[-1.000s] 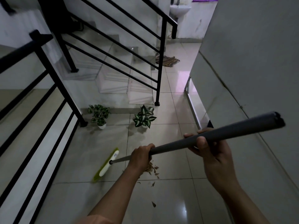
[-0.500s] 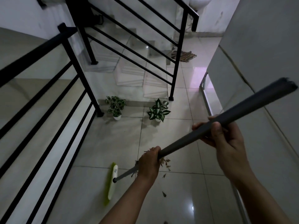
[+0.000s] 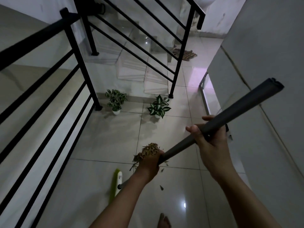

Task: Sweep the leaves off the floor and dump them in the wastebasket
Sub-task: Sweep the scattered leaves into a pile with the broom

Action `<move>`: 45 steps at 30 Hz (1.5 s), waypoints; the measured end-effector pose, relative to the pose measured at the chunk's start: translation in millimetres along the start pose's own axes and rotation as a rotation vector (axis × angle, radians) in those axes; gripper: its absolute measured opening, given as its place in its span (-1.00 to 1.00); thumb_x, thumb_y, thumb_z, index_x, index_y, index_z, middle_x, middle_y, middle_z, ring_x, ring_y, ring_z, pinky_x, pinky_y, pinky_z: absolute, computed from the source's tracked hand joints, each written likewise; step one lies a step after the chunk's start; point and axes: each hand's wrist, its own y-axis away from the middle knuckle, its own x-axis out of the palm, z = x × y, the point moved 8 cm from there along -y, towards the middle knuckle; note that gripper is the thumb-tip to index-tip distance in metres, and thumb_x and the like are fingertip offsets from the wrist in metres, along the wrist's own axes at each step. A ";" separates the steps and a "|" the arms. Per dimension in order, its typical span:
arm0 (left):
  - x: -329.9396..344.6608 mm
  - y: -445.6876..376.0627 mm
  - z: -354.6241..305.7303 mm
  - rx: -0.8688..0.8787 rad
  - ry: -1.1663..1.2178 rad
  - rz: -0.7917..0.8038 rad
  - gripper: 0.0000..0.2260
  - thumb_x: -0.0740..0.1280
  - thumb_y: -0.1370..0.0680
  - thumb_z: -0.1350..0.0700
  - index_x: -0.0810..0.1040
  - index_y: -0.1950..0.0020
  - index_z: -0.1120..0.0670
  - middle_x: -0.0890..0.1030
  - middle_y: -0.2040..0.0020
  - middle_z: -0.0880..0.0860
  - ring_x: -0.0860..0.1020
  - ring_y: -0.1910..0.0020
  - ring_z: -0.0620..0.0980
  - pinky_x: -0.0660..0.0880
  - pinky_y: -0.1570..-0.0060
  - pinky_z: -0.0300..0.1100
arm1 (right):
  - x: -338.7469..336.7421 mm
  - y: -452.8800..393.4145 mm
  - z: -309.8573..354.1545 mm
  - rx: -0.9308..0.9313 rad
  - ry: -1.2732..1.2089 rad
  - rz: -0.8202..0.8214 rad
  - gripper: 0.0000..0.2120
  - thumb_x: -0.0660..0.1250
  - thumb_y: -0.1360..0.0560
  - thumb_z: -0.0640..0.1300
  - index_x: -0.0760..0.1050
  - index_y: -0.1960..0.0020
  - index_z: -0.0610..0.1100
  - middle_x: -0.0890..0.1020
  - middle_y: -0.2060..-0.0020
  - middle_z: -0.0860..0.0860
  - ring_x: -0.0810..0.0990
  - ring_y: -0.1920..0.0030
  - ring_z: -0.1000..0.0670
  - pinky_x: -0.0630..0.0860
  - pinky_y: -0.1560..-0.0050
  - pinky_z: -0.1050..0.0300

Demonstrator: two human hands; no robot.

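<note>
Dim stairwell: glossy tiled floor [image 3: 102, 145], black railing [image 3: 82, 66], two potted plants [image 3: 116, 100], grey wall [image 3: 271, 55].

Glossy tiled floor [image 3: 107, 142] carried a leaf pile [image 3: 148, 151], broom head [image 3: 116, 183], and two potted plants [image 3: 116, 101] by the stairs.

Both hands curled tight — left hand [image 3: 150, 163] low and forward, right hand [image 3: 209, 142] higher, arms outstretched.

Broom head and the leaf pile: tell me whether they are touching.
Apart. The head view shows the broom head lying left of and nearer than the leaf pile, with bare floor tile between them.
</note>
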 end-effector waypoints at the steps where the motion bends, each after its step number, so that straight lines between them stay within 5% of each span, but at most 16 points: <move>1: 0.1 2.1 0.0 0.004 0.000 0.003 -0.62 0.17 -0.54 0.29 0.34 -0.34 0.04 0.52 -0.18 0.10 0.49 -0.16 0.05 0.31 0.01 -0.32 | -0.6 0.1 2.7 -0.007 0.000 -0.006 -0.71 0.26 -0.33 0.03 0.28 -0.01 0.16 0.57 0.04 -0.15 0.56 -0.03 0.05 0.52 -0.11 0.09; 3: -3.4 4.0 -1.7 0.015 -0.006 -0.010 -0.65 0.19 -0.55 0.25 0.34 -0.33 0.05 0.54 -0.14 0.10 0.51 -0.12 0.03 0.33 0.04 -0.32 | -0.2 -3.0 8.6 -0.018 -0.020 0.013 -0.72 0.27 -0.35 -0.01 0.29 -0.02 0.16 0.59 0.05 -0.13 0.56 -0.05 0.01 0.49 -0.12 0.06; 8: -22.0 -3.8 -18.7 0.040 0.036 -0.046 -0.63 0.22 -0.53 0.23 0.33 -0.33 0.04 0.56 -0.01 0.10 0.51 0.09 -0.03 0.40 0.15 -0.27 | 7.5 -22.3 27.2 -0.030 -0.037 0.080 -0.73 0.24 -0.38 0.00 0.29 -0.05 0.18 0.59 0.01 -0.01 0.55 -0.05 0.18 0.52 0.02 0.35; 11: -35.1 -8.9 -30.1 0.033 0.094 -0.033 -0.60 0.23 -0.52 0.25 0.30 -0.34 0.04 0.59 -0.02 0.12 0.55 0.12 -0.01 0.49 0.18 -0.25 | 21.4 -26.5 33.7 -0.022 0.014 0.216 -0.77 0.24 -0.44 -0.07 0.31 -0.02 0.18 0.57 -0.01 0.07 0.55 -0.06 0.18 0.51 -0.01 0.26; 15: -71.9 -11.6 -46.7 0.042 0.309 -0.138 -0.73 0.27 -0.51 0.22 0.37 -0.14 -0.05 0.57 0.18 -0.06 0.53 0.34 -0.31 0.42 0.35 -0.48 | 31.6 -29.3 32.2 -0.016 0.063 0.322 -0.77 0.18 -0.51 -0.14 0.34 -0.13 0.11 0.58 0.02 0.19 0.53 -0.02 0.34 0.47 0.07 0.47; 18: -110.1 -16.5 -58.4 0.095 0.349 -0.268 -0.68 0.36 -0.46 0.14 0.39 -0.10 -0.17 0.58 0.17 -0.08 0.57 0.18 -0.22 0.50 0.16 -0.38 | 32.6 -34.6 18.3 0.039 0.031 0.331 -0.77 0.13 -0.55 -0.17 0.35 -0.13 0.10 0.54 0.01 0.23 0.48 0.03 0.46 0.41 0.09 0.57; 21: -133.0 -21.7 -62.2 0.108 0.396 -0.301 -0.67 0.39 -0.40 0.16 0.42 0.03 -0.25 0.61 0.13 0.00 0.60 0.09 -0.05 0.56 0.02 -0.08 | 39.7 -34.1 -17.8 0.161 0.009 0.371 -0.63 0.10 -0.53 -0.33 0.36 -0.07 0.14 0.52 -0.06 0.22 0.46 -0.11 0.32 0.42 -0.19 0.30; 23: -140.0 -21.6 -59.2 0.084 0.448 -0.310 -0.68 0.39 -0.38 0.23 0.43 0.10 -0.20 0.62 0.11 0.05 0.60 0.06 -0.02 0.56 -0.02 -0.03 | 41.9 -32.6 -43.3 0.227 0.017 0.337 -0.60 0.09 -0.51 -0.37 0.35 -0.12 0.11 0.49 -0.14 0.19 0.41 -0.25 0.18 0.40 -0.24 0.18; 27: -137.2 -22.8 -46.8 0.006 0.606 -0.318 -0.73 0.36 -0.40 0.34 0.43 0.16 -0.02 0.67 0.17 0.05 0.63 0.05 -0.03 0.57 -0.02 -0.06 | 30.3 -32.0 -86.7 0.327 0.093 0.220 -0.60 0.14 -0.50 -0.37 0.31 -0.23 0.00 0.43 -0.27 0.03 0.37 -0.31 0.08 0.42 -0.13 0.27; 32: -127.1 -25.7 -44.9 0.046 0.708 -0.230 -0.78 0.33 -0.44 0.37 0.44 0.17 0.06 0.69 0.17 -0.01 0.64 0.10 -0.07 0.55 0.22 -0.27 | 50.7 -12.6 -137.3 0.372 0.332 0.377 -0.63 0.26 -0.50 -0.15 0.31 -0.27 0.05 0.46 -0.10 0.15 0.45 0.10 0.32 0.37 0.26 0.48; 35: -123.1 -34.9 -34.3 0.068 0.749 -0.153 -0.78 0.29 -0.45 0.43 0.43 0.20 0.11 0.69 0.20 -0.02 0.65 0.10 -0.10 0.54 0.25 -0.31 | 62.1 -15.6 -156.7 0.303 0.443 0.313 -0.69 0.22 -0.52 -0.16 0.37 -0.23 0.09 0.55 -0.09 0.11 0.52 0.00 0.16 0.44 0.04 0.33; 45: -68.9 -68.6 40.3 -0.010 0.675 0.312 -0.80 0.27 -0.47 0.41 0.43 0.16 0.11 0.64 -0.07 -0.02 0.60 -0.03 -0.11 0.51 0.09 -0.24 | 110.1 -1.1 -238.5 0.503 0.779 0.211 -0.52 0.06 -0.46 -0.41 0.24 -0.30 -0.05 0.47 -0.23 -0.04 0.49 -0.15 -0.09 0.41 0.00 0.08</move>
